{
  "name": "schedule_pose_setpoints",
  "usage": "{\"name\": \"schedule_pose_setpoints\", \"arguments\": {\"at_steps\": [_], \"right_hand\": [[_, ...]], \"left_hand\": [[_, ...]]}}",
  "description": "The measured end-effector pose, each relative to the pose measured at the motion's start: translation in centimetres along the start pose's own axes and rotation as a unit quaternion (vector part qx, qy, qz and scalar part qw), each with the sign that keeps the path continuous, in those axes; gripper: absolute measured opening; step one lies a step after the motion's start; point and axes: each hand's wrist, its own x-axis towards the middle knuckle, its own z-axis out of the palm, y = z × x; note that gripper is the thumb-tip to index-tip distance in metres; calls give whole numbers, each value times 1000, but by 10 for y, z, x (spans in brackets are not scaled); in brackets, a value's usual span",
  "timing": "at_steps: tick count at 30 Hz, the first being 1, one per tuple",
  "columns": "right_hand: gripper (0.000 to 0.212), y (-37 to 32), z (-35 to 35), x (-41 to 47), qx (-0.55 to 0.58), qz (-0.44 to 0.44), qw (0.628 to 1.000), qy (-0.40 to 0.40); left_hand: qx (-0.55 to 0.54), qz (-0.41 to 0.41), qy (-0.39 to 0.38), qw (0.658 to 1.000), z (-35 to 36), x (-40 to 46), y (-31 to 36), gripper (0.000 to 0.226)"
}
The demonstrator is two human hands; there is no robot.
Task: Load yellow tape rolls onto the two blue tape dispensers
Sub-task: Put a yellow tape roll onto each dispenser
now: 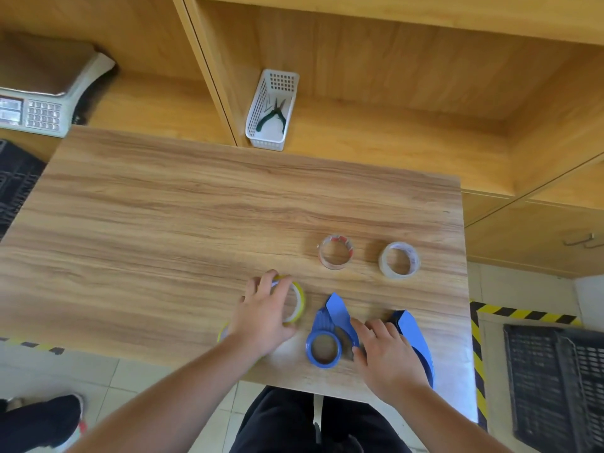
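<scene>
My left hand [264,313] lies over a yellow tape roll [299,302] flat on the wooden table [163,223], fingers curled around its rim. A second yellow roll [223,333] peeks out under my left wrist. A blue tape dispenser [327,338] lies open near the front edge, its round hub bare. My right hand [385,351] rests between it and the second blue dispenser [415,338], fingertips touching the first dispenser's flap; part of the second is hidden by the hand.
Two clear tape rolls [336,251] [399,259] sit further back on the right. A white basket [273,109] with pliers stands on the shelf behind. A scale [42,103] sits at back left. Black crates [555,380] stand on the floor right.
</scene>
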Motion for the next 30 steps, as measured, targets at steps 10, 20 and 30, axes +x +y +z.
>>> {"name": "schedule_pose_setpoints", "arguments": {"at_steps": [10, 20, 30], "right_hand": [[58, 14, 10, 2, -19, -40, 999, -26], [57, 22, 18, 2, -16, -61, 998, -8], [57, 23, 15, 3, -13, -77, 997, -13]], "left_hand": [[23, 77, -48, 996, 38, -56, 57, 96], [61, 76, -64, 993, 55, -54, 76, 94], [68, 63, -73, 993, 73, -46, 85, 92]]}}
